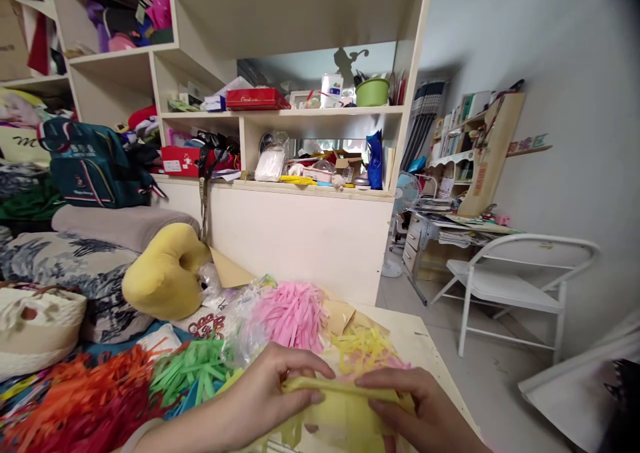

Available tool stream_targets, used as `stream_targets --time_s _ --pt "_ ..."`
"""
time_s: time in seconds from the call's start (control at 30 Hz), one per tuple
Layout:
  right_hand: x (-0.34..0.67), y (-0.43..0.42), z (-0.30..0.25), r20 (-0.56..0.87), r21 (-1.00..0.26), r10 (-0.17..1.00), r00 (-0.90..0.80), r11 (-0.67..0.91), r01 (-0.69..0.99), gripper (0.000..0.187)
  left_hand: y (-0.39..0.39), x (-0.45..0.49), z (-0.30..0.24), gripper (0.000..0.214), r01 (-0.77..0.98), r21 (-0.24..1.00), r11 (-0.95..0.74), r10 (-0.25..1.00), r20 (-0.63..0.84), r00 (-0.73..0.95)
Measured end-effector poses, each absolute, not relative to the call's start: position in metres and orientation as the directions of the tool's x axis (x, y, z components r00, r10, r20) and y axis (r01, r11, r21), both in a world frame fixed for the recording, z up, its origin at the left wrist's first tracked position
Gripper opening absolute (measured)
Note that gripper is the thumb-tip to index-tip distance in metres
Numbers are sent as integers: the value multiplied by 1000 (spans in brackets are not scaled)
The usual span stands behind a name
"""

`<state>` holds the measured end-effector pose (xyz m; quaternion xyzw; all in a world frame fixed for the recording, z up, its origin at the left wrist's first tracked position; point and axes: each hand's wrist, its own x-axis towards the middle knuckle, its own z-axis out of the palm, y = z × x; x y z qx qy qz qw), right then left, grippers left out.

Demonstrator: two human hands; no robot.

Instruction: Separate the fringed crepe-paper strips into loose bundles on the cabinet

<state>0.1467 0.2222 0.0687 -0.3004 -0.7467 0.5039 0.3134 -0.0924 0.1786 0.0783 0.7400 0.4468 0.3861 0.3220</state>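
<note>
My left hand (287, 379) pinches one end of a rolled top edge on a sheet of yellow tissue paper (345, 406). At the other end, my right hand (417, 399) has thumb and fingers closed on the same roll. Below the roll the thin paper hangs down over the pale board, and its lower part runs out of the picture. Just beyond my hands lie a pink paper-strip tassel (293, 313) and loose yellow paper strips (360, 346). Green paper strips (193, 369) spread left of my left wrist.
Orange and red paper strips (80, 393) fill the lower left. Behind them are a yellow neck pillow (163, 273), a woven bag (40, 333) and a green backpack (93, 166). A cluttered shelf unit (300, 226) stands behind the board. A white folding chair (515, 296) is at right.
</note>
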Motion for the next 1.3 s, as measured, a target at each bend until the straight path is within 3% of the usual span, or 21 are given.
stream_targets --time_s 0.13,0.27,0.33,0.5,0.6,0.7,0.8,0.9,1.07,1.1,1.2,1.23,1.3 --pt "155 215 67 351 -893 682 -641 449 -10 16 172 -94 73 14 243 884 -400 897 323 302" --pt "158 212 73 364 -891 615 -699 449 -70 43 168 -95 75 17 35 915 -402 849 358 389" --pt "162 213 77 343 -897 603 -720 438 -61 45 167 -96 78 16 -2 930 -368 843 335 421" --pt "173 226 98 107 -891 468 -877 437 125 23 168 -95 84 16 -59 951 -303 849 298 437" --pt "166 236 111 -49 -919 395 -917 341 196 54 169 -92 90 19 37 939 -342 836 286 467" --pt "146 239 113 -125 -881 377 -918 383 277 46 167 -91 96 23 146 912 -384 829 271 488" --pt "131 237 110 -170 -822 335 -927 471 320 50 166 -91 97 22 196 900 -389 831 250 497" --pt "129 235 106 -184 -811 382 -906 461 359 48 166 -93 93 21 200 905 -376 832 235 502" --pt "136 234 103 -235 -866 421 -876 319 386 27 170 -103 93 14 190 920 -343 823 196 533" --pt "135 234 103 -245 -875 421 -873 293 386 23 172 -105 94 19 173 928 -330 796 176 579" --pt "132 231 102 -243 -854 466 -851 312 415 21 179 -106 98 63 110 961 -252 711 107 695" --pt "132 230 102 -233 -834 491 -840 344 432 24 181 -103 97 66 121 970 -212 712 68 699" --pt "131 227 102 -197 -788 542 -817 408 460 28 184 -93 94 49 215 965 -152 755 -28 655"
